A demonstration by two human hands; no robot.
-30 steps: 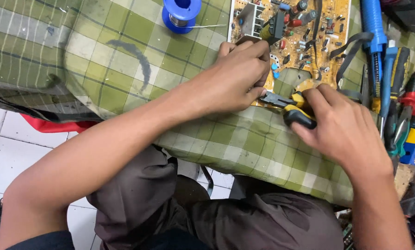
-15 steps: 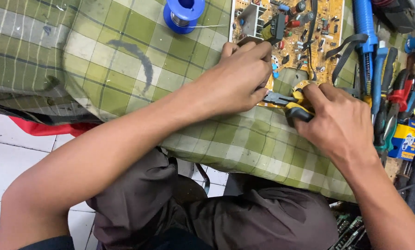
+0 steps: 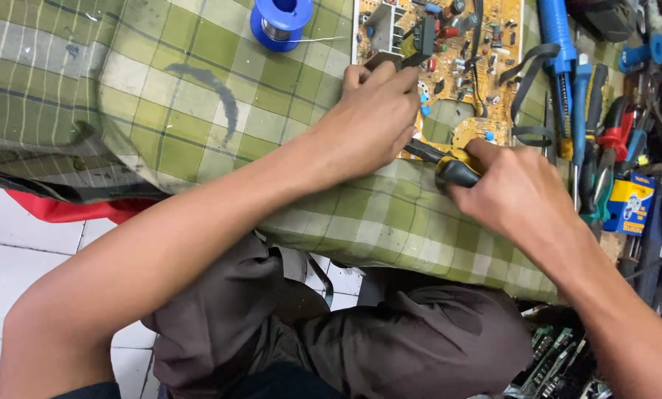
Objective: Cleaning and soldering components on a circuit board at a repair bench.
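Both your hands meet at the near edge of the board (image 3: 456,74), which lies flat on the green checked cloth (image 3: 183,111); your left hand (image 3: 371,122) rests on the board with fingers curled and pressed down on its near left part, fingertips by a black block (image 3: 419,41); whether it pinches anything there you cannot tell; your right hand (image 3: 519,196) is closed around the yellow-and-black handle of the pliers (image 3: 449,164), whose dark nose points left under your left palm, touching the board's edge; a blue spool (image 3: 280,22) of wire sits on the cloth just left of the board, apart from both hands; to the right of the board lie a blue pump (image 3: 556,52), a row of hand tools (image 3: 604,140) and a small blue-and-yellow box (image 3: 630,203), all clear of your right hand; your knees in brown trousers (image 3: 390,340) show below the cloth
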